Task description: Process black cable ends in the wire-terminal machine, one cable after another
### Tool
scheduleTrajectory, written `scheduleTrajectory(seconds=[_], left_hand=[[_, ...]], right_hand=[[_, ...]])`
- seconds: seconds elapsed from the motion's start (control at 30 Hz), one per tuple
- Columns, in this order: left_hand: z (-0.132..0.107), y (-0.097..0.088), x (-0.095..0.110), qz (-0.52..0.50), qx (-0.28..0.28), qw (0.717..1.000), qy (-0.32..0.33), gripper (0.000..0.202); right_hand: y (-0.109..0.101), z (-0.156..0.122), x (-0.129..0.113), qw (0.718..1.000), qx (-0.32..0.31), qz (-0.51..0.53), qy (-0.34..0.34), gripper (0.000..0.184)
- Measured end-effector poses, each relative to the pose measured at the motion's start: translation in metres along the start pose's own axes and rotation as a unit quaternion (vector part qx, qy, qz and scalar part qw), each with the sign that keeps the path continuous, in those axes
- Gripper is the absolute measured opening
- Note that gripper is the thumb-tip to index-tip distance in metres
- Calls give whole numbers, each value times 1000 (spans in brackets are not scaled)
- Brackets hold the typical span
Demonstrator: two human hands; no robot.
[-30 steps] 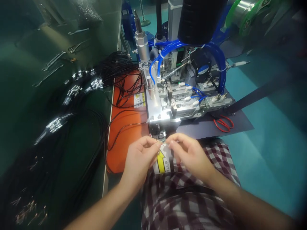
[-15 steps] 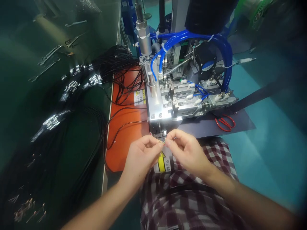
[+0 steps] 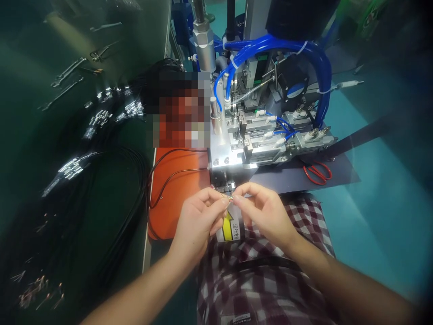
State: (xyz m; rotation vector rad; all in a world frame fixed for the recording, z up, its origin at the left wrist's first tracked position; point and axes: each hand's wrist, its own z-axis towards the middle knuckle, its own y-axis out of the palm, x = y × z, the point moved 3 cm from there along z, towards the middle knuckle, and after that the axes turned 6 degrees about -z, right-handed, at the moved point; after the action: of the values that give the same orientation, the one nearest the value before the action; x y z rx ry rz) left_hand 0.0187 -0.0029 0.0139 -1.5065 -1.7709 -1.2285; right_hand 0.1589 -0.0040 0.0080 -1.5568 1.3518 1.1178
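Note:
My left hand (image 3: 198, 221) and my right hand (image 3: 264, 210) meet fingertip to fingertip just in front of a small metal machine (image 3: 257, 135). Both pinch the thin stripped end of a wire (image 3: 230, 197) between thumb and forefinger. The pinch sits right below the machine's dark front slot (image 3: 223, 185). A yellow arrow label (image 3: 232, 228) shows beneath my fingers, over my checked lap (image 3: 264, 271). Where the wire runs behind my hands is hidden.
Blue air hoses (image 3: 270, 49) loop over the machine. Red-handled scissors (image 3: 318, 172) lie on the dark plate to its right. An orange mat (image 3: 176, 189) with black cables (image 3: 169, 167) lies left. Bundles of black cables with metal ends (image 3: 98, 122) cover the green bench. Spanners (image 3: 67, 76) lie far left.
My hands have stayed pinched together at the machine's front and moved slightly up in the view. The camera has tilted, so the machine sits lower and nearer.

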Motion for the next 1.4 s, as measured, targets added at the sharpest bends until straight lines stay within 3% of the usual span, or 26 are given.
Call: scheduleTrajectory(seconds=[0.13, 0.27, 0.47, 0.8, 1.4], left_hand=[[-1, 0, -1, 32, 8, 999, -7, 18], [-2, 1, 2, 76, -19, 996, -31, 20], [1, 3, 5, 40, -43, 995, -83, 21], [-1, 3, 3, 47, -25, 996, -73, 21], [-1, 4, 2, 22, -6, 999, -30, 22]], right_hand=[[-2, -2, 0, 999, -2, -50, -19, 13], [-4, -3, -6, 993, -20, -97, -66, 11], [-9, 2, -5, 994, -94, -44, 21, 15], [-10, 7, -11, 993, -74, -84, -29, 20], [1, -4, 0, 997, -32, 43, 47, 17]])
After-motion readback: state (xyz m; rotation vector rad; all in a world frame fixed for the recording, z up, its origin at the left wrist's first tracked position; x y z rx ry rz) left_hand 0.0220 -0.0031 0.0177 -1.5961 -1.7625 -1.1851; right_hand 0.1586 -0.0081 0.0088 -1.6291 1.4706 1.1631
